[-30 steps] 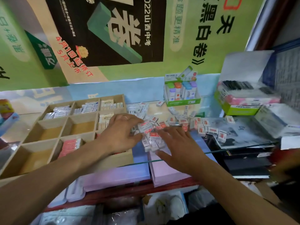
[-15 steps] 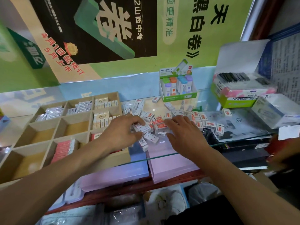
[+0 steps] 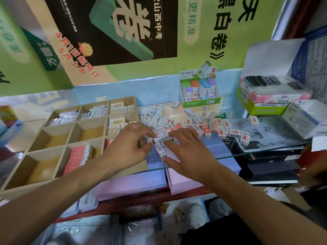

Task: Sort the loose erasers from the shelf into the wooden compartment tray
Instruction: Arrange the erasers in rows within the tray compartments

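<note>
A small cluster of erasers point(image 3: 160, 137) on the glass shelf point(image 3: 265, 138) is pinched by the curled fingers of the left hand point(image 3: 127, 147) and touched by the spread fingers of the right hand point(image 3: 189, 152), just beside the wooden compartment tray point(image 3: 53, 138)

A green poster point(image 3: 203, 20) with a black panel point(image 3: 109, 27) and Chinese lettering covers the back wall. A glass shelf point(image 3: 265, 147) spans the front, pink boxes point(image 3: 134, 184) beneath it.
</note>
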Motion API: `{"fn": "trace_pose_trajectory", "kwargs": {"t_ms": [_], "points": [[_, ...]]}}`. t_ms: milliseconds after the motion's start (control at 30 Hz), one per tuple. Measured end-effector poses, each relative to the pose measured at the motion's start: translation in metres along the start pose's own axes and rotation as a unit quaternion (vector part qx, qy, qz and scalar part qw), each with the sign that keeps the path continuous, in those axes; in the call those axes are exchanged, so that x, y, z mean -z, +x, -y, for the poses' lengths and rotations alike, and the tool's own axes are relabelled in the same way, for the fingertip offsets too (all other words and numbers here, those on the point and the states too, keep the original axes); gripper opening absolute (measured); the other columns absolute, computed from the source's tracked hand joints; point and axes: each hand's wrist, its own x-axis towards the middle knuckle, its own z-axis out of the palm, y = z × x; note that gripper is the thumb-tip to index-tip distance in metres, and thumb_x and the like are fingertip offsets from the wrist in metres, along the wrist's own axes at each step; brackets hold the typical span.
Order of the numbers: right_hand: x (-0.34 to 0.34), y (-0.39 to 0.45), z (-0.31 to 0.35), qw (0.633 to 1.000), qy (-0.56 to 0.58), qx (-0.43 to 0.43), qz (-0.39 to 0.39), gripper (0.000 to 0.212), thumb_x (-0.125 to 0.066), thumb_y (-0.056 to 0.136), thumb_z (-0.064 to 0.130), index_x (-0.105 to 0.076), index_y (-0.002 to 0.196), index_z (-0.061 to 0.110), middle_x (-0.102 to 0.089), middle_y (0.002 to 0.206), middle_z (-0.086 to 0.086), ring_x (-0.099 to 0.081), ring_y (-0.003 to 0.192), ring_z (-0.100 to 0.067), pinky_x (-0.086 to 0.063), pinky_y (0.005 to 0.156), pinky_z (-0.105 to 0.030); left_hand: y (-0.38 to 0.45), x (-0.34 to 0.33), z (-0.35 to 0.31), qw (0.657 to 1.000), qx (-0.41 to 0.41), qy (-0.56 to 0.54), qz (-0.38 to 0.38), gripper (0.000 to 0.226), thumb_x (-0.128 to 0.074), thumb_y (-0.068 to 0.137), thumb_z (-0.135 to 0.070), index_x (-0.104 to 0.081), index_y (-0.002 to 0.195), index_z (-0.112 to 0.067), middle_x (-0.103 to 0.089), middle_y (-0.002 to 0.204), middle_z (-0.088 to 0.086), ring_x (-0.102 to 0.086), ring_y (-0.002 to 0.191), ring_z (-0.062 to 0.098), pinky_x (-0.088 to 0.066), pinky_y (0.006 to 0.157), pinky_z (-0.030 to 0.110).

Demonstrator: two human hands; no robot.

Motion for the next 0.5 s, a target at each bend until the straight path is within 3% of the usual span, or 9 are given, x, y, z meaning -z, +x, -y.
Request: {"fn": "trace_pose_trajectory", "kwargs": {"t_ms": [100, 200, 267, 367, 433, 500], "points": [[-0.002, 0.002, -0.003, 0.999, -0.033, 0.01, -0.036, 0.023, -0.063, 0.079, 0.022, -0.072, 0.099, 0.012, -0.063, 0.106, -0.011, -0.056, 0.103, -0.033, -0.043, 0.094, -0.046, -0.006, 0.004, 0.0, 1.0, -0.015, 0.002, -0.001, 0.036, -0.046, 0.077, -0.034, -0.072, 0.098, -0.022, -0.066, 0.1, -0.005, -0.056, 0.102, 0.012, -0.042, 0.092, 0.026], [0.0, 0.001, -0.012, 0.998, -0.046, -0.021, -0.041, 0.032, -0.07, 0.07, 0.007, -0.072, 0.101, 0.013, -0.065, 0.103, -0.01, -0.057, 0.102, -0.034, -0.045, 0.092, -0.046, -0.011, 0.006, -0.004, 1.0, -0.023, 0.003, 0.009, 0.046, -0.04, 0.075, -0.041, -0.073, 0.1, -0.021, -0.065, 0.104, -0.005, -0.054, 0.106, 0.011, -0.038, 0.097, 0.024], [0.0, -0.001, -0.017, 0.997, -0.05, -0.035, -0.042, 0.031, -0.071, 0.068, 0.005, -0.072, 0.099, 0.011, -0.067, 0.097, -0.009, -0.058, 0.099, -0.036, -0.046, 0.089, -0.046, -0.013, 0.005, -0.003, 1.0, 0.005, 0.012, 0.005, 0.048, -0.045, 0.076, -0.044, -0.068, 0.112, -0.024, -0.059, 0.121, -0.004, -0.048, 0.118, 0.014, -0.033, 0.103, 0.026], [0.001, -0.005, -0.013, 0.997, -0.052, -0.038, -0.04, 0.026, -0.069, 0.073, 0.015, -0.071, 0.099, 0.011, -0.069, 0.098, -0.007, -0.059, 0.099, -0.035, -0.047, 0.09, -0.046, -0.015, 0.008, 0.0, 0.991, 0.105, 0.079, 0.02, 0.07, -0.051, 0.075, -0.059, -0.043, 0.139, -0.034, -0.04, 0.147, 0.0, -0.029, 0.139, 0.023, -0.023, 0.116, 0.041], [0.002, -0.005, -0.006, 0.997, -0.055, -0.04, -0.039, 0.027, -0.073, 0.072, 0.018, -0.071, 0.099, 0.013, -0.069, 0.099, -0.006, -0.061, 0.097, -0.033, -0.049, 0.088, -0.045, -0.015, 0.01, 0.0, 0.984, 0.137, 0.103, 0.052, 0.077, -0.048, 0.077, -0.066, -0.032, 0.146, -0.036, -0.036, 0.151, -0.002, -0.027, 0.141, 0.023, -0.019, 0.117, 0.043], [0.001, -0.001, -0.003, 0.997, -0.06, -0.038, -0.037, 0.03, -0.079, 0.066, 0.014, -0.072, 0.095, 0.013, -0.07, 0.093, -0.006, -0.062, 0.09, -0.031, -0.052, 0.081, -0.043, -0.016, 0.011, -0.003, 0.986, 0.112, 0.109, 0.053, 0.076, -0.039, 0.075, -0.068, -0.038, 0.143, -0.034, -0.041, 0.146, -0.004, -0.034, 0.136, 0.023, -0.024, 0.115, 0.041]]}}
